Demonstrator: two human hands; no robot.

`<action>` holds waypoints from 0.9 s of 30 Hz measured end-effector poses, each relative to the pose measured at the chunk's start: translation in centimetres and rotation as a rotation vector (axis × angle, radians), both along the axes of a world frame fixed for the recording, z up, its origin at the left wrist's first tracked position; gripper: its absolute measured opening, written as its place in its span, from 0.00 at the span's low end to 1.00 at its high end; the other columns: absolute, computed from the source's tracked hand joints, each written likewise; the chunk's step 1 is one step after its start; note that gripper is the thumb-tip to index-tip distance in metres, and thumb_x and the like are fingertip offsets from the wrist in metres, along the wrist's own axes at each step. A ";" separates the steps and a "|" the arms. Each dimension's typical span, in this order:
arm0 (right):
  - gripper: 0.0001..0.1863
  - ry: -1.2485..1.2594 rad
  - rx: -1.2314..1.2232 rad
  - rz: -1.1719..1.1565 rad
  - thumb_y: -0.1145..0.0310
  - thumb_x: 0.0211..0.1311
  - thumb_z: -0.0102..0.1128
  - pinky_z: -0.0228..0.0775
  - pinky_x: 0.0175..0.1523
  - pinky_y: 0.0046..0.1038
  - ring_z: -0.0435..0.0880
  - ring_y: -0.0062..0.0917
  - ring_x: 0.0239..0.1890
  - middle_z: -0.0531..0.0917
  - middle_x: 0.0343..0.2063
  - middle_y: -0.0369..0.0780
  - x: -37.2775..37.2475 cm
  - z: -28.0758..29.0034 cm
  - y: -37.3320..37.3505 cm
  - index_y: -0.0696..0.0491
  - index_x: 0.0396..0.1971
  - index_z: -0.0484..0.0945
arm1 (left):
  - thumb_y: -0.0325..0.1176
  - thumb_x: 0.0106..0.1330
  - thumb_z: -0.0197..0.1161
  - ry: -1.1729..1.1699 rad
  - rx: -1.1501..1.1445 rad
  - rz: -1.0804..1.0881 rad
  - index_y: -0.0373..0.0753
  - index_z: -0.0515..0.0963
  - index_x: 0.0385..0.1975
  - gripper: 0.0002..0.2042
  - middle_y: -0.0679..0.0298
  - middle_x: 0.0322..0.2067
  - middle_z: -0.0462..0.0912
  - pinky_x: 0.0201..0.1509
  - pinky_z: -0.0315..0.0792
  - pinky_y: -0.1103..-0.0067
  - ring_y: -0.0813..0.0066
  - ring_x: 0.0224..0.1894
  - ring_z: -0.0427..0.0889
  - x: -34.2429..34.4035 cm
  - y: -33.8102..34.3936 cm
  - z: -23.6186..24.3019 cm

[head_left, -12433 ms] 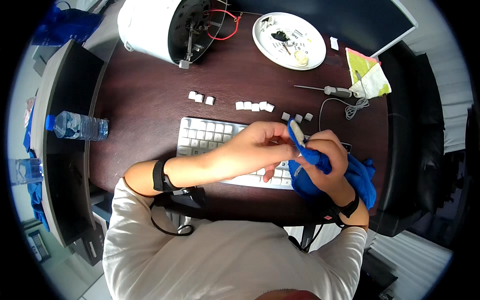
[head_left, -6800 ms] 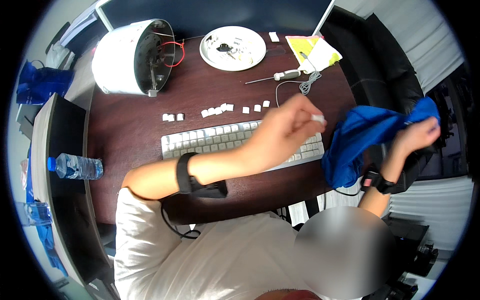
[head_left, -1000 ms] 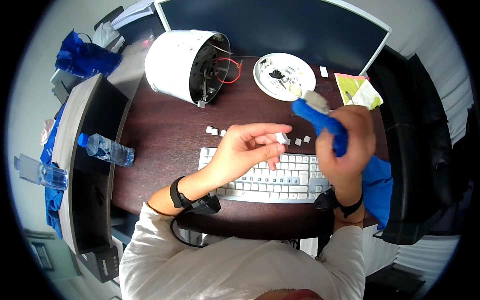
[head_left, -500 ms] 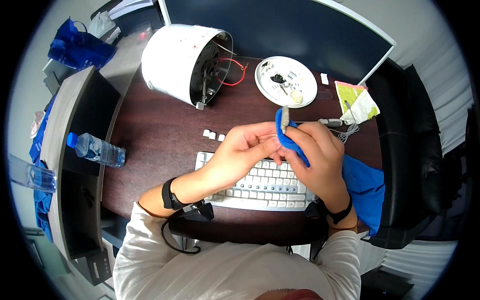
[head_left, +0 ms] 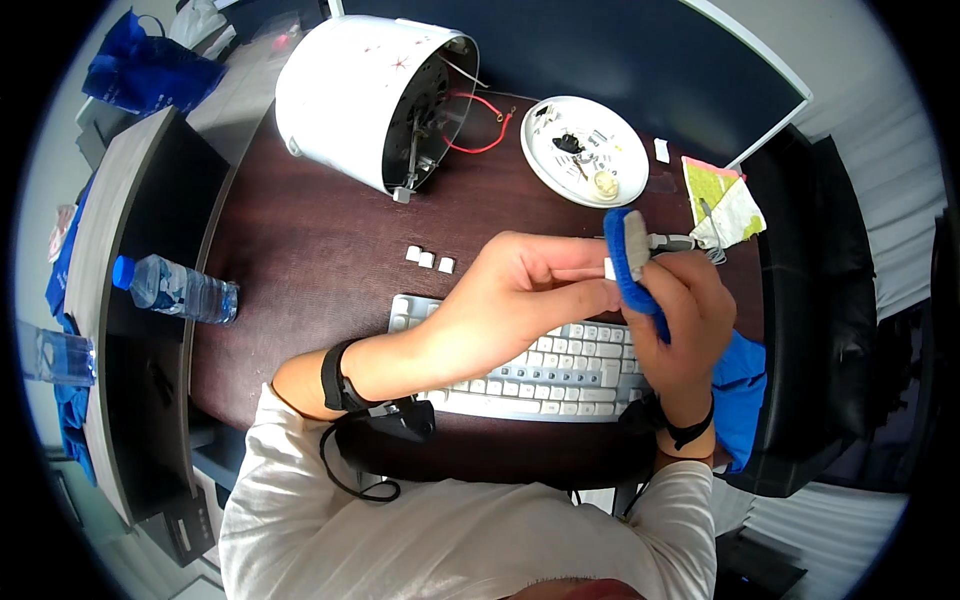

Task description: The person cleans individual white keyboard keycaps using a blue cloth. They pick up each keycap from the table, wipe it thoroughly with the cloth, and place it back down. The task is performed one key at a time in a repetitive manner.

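My left hand (head_left: 530,285) pinches a small white keycap (head_left: 609,268) between thumb and fingertips. My right hand (head_left: 690,305) is closed round a folded blue cloth (head_left: 628,270) with a greyish patch on it, held against the keycap's right side. Both hands are above a white keyboard (head_left: 520,405), partly hidden by my left forearm. One of its rows shows bare switches where caps are off. Left of my left hand, three loose white keycaps (head_left: 427,259) lie on the dark table.
A white metal pot-like housing (head_left: 345,100) lies on its side, with a red wire (head_left: 480,150) sticking out. Beside it is a white plate (head_left: 540,165) of small parts. A folded rag (head_left: 735,210), a water bottle (head_left: 185,290) and a blue fabric (head_left: 740,385) flank the work area.
Both hands have moved slightly right with the cloth. The cloth has turned, and the white keycap in my left fingertips now shows. The view has shifted a little.
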State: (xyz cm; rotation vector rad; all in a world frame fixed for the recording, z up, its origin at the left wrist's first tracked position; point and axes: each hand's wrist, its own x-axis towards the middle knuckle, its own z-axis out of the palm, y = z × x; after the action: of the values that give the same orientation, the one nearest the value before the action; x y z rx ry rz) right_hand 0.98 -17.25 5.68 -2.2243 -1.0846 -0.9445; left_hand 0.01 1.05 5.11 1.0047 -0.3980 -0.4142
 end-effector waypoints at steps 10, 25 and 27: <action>0.14 0.113 0.079 0.082 0.81 0.40 0.65 0.67 0.31 0.25 0.76 0.32 0.26 0.74 0.28 0.41 0.7 -0.7 -0.3 0.55 0.29 0.72 | 0.22 0.63 0.53 0.032 -0.017 -0.009 0.28 0.72 0.48 0.13 0.58 0.39 0.80 0.49 0.71 0.81 0.76 0.42 0.78 0.8 0.5 -1.2; 0.18 0.001 0.160 0.054 0.73 0.40 0.69 0.67 0.23 0.23 0.78 0.28 0.23 0.77 0.28 0.40 0.6 -0.6 0.7 0.56 0.35 0.75 | 0.18 0.59 0.57 -0.111 0.043 0.268 0.30 0.75 0.42 0.11 0.62 0.37 0.81 0.44 0.73 0.86 0.82 0.41 0.78 -0.2 -0.2 -1.2; 0.17 -0.019 0.131 0.049 0.73 0.39 0.69 0.67 0.23 0.23 0.77 0.28 0.22 0.77 0.27 0.39 0.5 -0.7 0.6 0.56 0.33 0.75 | 0.18 0.59 0.57 -0.126 0.051 0.280 0.30 0.75 0.41 0.10 0.62 0.36 0.81 0.44 0.73 0.86 0.82 0.40 0.78 -0.3 -0.3 -1.3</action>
State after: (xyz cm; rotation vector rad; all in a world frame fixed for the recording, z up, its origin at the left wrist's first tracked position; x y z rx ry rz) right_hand 1.49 -16.60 5.02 -2.0780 -1.0495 -0.9889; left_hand -0.31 0.77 3.81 1.1217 -0.3545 -0.1101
